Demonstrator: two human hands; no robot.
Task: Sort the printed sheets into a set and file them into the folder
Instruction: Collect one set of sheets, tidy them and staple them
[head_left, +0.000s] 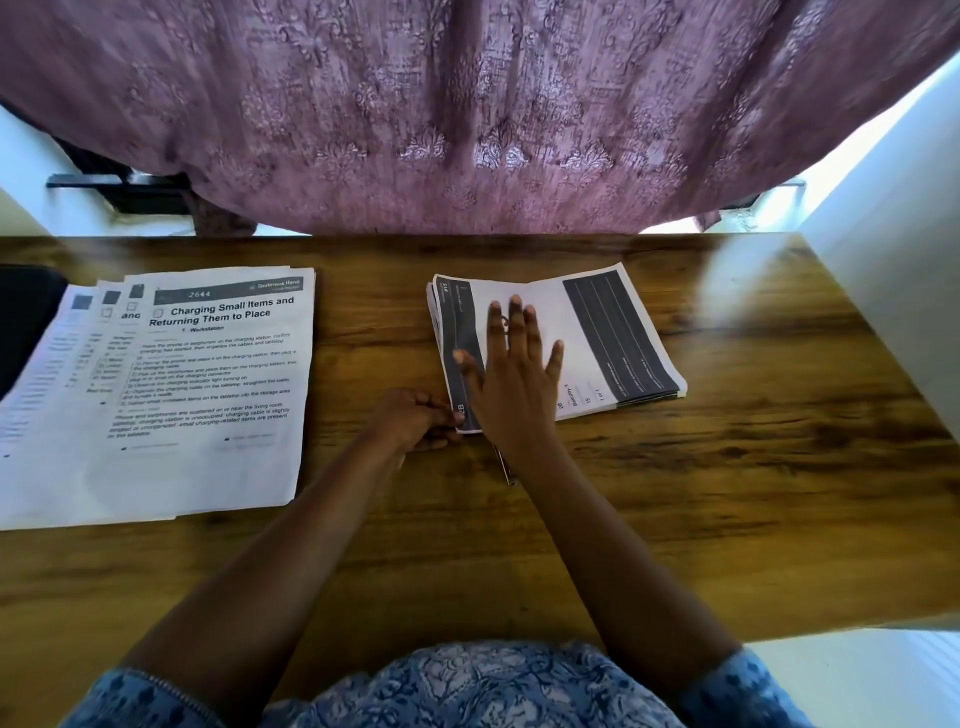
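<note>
Right hand (511, 374) lies flat, fingers spread wide, on the stack of sheets (613, 332) in the middle of the counter (727, 493); left hand (415, 423) pinches its near left corner. Fanned sheets (208, 389) lie to the left.

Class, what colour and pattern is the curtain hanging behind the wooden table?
The curtain is dusty purple with a floral damask pattern; head view.

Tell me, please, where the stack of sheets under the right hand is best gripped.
Probably at its near-left corner, coming from the left: the stack lies flat, the right hand presses its top, and the left hand pinches that free corner.
</note>
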